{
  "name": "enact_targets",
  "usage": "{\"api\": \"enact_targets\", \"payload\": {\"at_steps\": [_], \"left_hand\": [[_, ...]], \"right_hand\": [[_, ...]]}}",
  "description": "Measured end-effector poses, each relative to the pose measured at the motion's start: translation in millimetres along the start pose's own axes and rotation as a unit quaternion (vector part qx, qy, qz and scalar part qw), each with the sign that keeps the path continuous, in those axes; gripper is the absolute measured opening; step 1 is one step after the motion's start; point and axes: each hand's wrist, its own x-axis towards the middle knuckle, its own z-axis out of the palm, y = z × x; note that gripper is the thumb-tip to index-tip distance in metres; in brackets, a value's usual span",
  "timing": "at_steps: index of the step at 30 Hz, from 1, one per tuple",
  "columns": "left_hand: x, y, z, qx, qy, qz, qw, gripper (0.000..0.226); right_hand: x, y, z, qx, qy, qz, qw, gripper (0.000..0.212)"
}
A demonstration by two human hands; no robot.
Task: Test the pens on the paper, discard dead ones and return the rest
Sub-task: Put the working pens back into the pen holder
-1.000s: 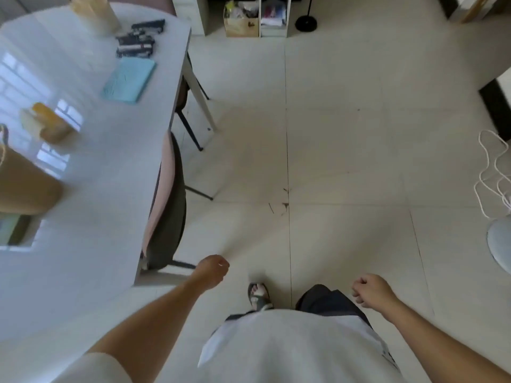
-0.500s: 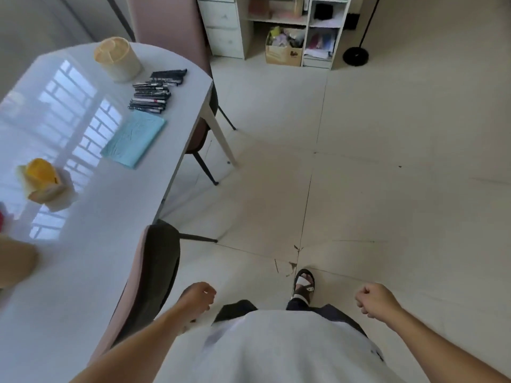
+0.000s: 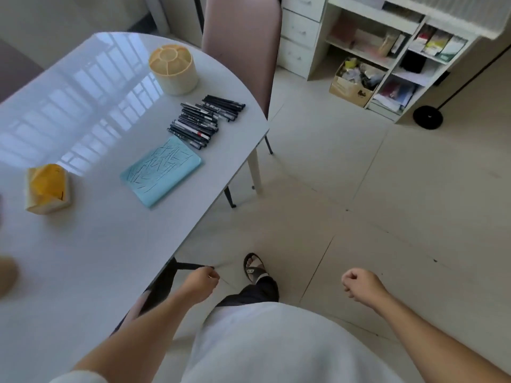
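- The bench (image 3: pixel 83 244) fills more of your view than half a second ago; you have stepped closer, and its far rounded end with the pink chair (image 3: pixel 243 37) behind it now shows clearly.
- The blue paper (image 3: pixel 161 171), already covered in dark test strokes, lies near the bench's right edge, well ahead of both hands.
- The cream pen holder (image 3: pixel 174 69) stands upright beyond the pens, at the far end.
- The pens (image 3: pixel 206 120) lie in a loose black pile between holder and paper, just touching the paper's far corner.
- Your left hand (image 3: pixel 200 283) hangs curled beside the bench edge, seemingly empty, though blur hides the fingers.
- Your right hand (image 3: pixel 362 284) is a loose fist over the floor, holding nothing.
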Motion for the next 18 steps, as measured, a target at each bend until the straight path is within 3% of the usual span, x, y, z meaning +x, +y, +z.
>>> {"api": "enact_targets", "payload": {"at_steps": [4, 8, 14, 18], "left_hand": [[42.8, 61.6, -47.6, 0.05, -0.019, 0.05, 0.997, 0.024], [66.3, 114.5, -94.6, 0.02, -0.007, 0.079, 0.997, 0.024], [90.1, 150.6, -135.0, -0.118, -0.003, 0.11, 0.987, 0.019], [107.9, 163.2, -159.7, -0.213, 0.054, 0.094, 0.971, 0.018]], "right_hand": [[36.2, -50.1, -31.0, -0.033, 0.007, 0.02, 0.999, 0.018], [69.4, -116.3, -62.6, -0.048, 0.011, -0.002, 0.999, 0.017], [132.4, -239.1, -88.7, -0.105, -0.029, -0.118, 0.987, 0.018], [179.6, -336.7, -92.8, -0.131, -0.067, -0.22, 0.964, 0.015]]}}
